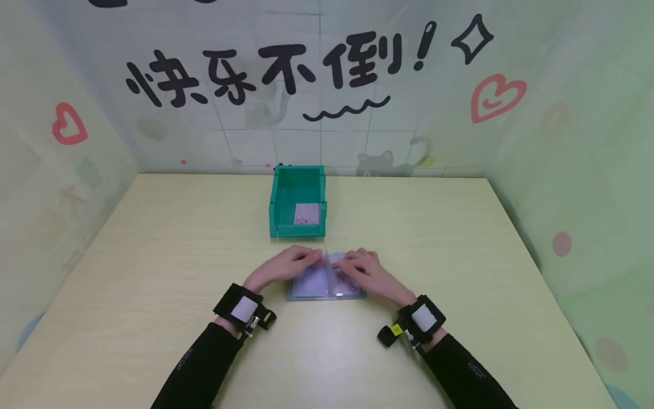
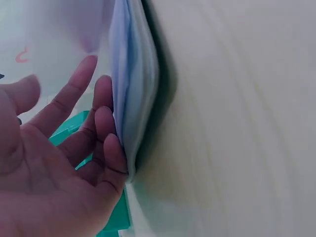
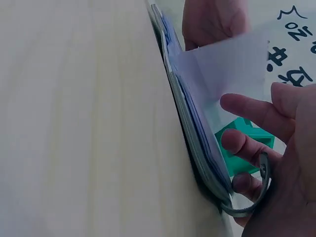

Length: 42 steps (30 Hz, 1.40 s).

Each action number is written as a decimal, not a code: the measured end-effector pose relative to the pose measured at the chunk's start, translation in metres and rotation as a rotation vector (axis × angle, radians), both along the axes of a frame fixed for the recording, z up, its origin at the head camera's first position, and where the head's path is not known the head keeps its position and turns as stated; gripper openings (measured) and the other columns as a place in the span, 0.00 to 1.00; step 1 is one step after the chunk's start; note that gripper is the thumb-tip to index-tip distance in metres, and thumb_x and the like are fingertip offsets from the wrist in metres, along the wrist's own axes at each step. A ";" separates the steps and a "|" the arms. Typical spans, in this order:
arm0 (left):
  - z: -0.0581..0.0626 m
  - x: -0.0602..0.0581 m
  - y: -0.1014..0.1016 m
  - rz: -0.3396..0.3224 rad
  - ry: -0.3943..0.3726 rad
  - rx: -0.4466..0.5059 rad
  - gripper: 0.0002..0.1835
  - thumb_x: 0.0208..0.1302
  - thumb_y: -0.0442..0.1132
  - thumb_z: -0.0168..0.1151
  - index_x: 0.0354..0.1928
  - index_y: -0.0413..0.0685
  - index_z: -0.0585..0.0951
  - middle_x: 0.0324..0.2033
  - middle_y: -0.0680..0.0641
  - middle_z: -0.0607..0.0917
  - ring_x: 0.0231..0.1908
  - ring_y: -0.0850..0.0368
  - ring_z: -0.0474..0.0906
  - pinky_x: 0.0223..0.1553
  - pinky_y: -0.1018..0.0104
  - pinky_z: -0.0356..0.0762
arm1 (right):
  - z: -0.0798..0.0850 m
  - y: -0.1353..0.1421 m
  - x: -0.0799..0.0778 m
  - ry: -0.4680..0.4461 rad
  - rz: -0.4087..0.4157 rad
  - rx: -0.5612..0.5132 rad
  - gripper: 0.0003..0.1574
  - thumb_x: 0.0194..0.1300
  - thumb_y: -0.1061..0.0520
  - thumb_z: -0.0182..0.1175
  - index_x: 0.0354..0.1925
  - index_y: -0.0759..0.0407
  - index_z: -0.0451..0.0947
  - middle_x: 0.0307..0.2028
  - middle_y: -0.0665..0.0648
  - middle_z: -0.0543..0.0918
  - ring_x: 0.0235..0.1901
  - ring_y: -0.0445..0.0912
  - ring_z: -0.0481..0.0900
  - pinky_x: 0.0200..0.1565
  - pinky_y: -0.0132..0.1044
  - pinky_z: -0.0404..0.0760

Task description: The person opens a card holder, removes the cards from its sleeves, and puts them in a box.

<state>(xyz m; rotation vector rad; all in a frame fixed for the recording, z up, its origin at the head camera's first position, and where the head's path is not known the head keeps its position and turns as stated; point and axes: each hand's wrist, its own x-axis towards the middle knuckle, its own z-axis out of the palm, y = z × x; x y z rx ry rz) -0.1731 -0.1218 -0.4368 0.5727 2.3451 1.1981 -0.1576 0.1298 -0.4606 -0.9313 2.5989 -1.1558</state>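
Observation:
A small photo album with clear sleeves [image 1: 309, 287] lies spread on the table, pale purple and pink sheets showing in it. One translucent page [image 3: 222, 69] stands up between the two halves. My left hand [image 1: 286, 267] is at the album's far left part; in the left wrist view its lower fingertips rest along the album edge, index finger extended and thumb apart. From the right, my right hand [image 1: 370, 275] reaches over the other half, its index fingertip close to the raised page. A dark strap [image 3: 266, 173] loops from the album by that hand's lower fingers.
Just beyond the album stands a green open-front bin [image 1: 298, 230], with a pinkish sheet [image 1: 306, 213] inside. The pale wooden table [image 1: 179, 244] is enclosed by printed cloth walls [image 1: 562, 187] at the back and sides.

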 end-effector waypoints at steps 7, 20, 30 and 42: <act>0.000 0.001 -0.006 0.101 -0.006 0.005 0.21 0.76 0.53 0.53 0.33 0.44 0.82 0.23 0.53 0.67 0.30 0.58 0.66 0.32 0.67 0.61 | -0.002 -0.004 0.002 0.073 0.028 0.088 0.17 0.75 0.52 0.55 0.55 0.49 0.86 0.38 0.51 0.80 0.42 0.44 0.66 0.51 0.46 0.56; 0.003 0.006 0.000 0.265 0.114 -0.087 0.18 0.62 0.35 0.70 0.52 0.38 0.81 0.25 0.46 0.77 0.27 0.55 0.72 0.28 0.67 0.69 | -0.004 0.016 -0.001 -0.035 -0.208 0.151 0.40 0.57 0.43 0.74 0.66 0.50 0.76 0.45 0.53 0.72 0.50 0.49 0.63 0.52 0.45 0.58; 0.008 0.009 0.008 0.312 0.169 -0.231 0.18 0.61 0.37 0.72 0.51 0.40 0.81 0.32 0.44 0.76 0.35 0.52 0.71 0.33 0.65 0.67 | -0.006 0.025 -0.006 -0.041 -0.182 0.189 0.45 0.54 0.42 0.76 0.68 0.48 0.74 0.45 0.52 0.76 0.48 0.48 0.65 0.51 0.44 0.57; 0.003 0.010 0.034 0.204 0.171 -0.147 0.11 0.68 0.37 0.64 0.47 0.40 0.87 0.35 0.46 0.85 0.35 0.56 0.75 0.39 0.68 0.74 | -0.008 0.024 -0.005 -0.018 -0.205 0.171 0.46 0.53 0.42 0.77 0.67 0.49 0.75 0.40 0.52 0.74 0.43 0.47 0.63 0.48 0.44 0.55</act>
